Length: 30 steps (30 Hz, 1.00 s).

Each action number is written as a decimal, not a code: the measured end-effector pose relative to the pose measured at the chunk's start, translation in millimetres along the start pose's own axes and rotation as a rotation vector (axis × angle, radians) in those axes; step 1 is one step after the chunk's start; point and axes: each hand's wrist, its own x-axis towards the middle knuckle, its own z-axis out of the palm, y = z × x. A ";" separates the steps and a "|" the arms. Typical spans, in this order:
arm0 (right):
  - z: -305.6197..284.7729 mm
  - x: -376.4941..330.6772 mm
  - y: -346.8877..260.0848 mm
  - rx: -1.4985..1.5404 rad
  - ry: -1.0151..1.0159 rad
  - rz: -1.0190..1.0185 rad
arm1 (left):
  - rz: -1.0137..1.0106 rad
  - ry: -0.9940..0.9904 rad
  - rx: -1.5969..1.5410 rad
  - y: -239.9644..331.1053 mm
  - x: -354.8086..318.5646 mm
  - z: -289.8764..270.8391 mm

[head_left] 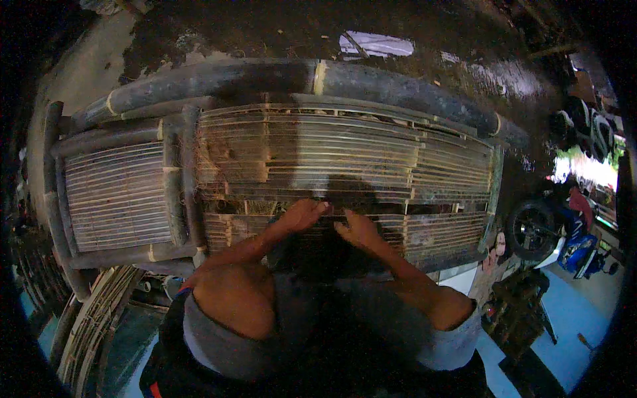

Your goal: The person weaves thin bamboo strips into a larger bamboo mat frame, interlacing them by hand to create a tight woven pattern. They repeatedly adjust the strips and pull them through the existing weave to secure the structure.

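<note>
Head view, looking down on a slatted bamboo bench (345, 159). All places are given relative to the bench.

The bench seat was a panel of thin split-bamboo slats (332, 142) laid side by side and running along its length, pale brown and streaked, framed by thick dark bamboo poles (398, 86) at the far edge and at the left end. A dark gap (371, 207) (a slat or two apparently absent) crossed the seat just beyond the fingers.

The left hand (302, 215) lay flat on the slats at the near middle of the seat, fingers extended toward the gap, not closed around anything. The right hand (358, 229) lay just beside it on the same rows, fingers spread and slightly bent, pressing down; whether a fingertip hooked a slat edge could not be told.

A second, smaller slatted panel (116, 196) adjoined the left end of the bench. Bundled bamboo strips (93, 318) lay on the ground at the near left corner, and a motorcycle (557, 232) stood off the right end.

Handling, as a judgement: a single slat would be light and springy, stiff along its length but apt to split, with sharp edges; it is best taken near a crosspiece, thumb and fingers on the flat faces. The bench itself looks heavy and rigid.
</note>
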 end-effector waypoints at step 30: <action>-51.3 -2.4 -33.0 -0.196 -0.135 -0.157 | -0.091 -0.020 0.380 -15.4 6.6 29.5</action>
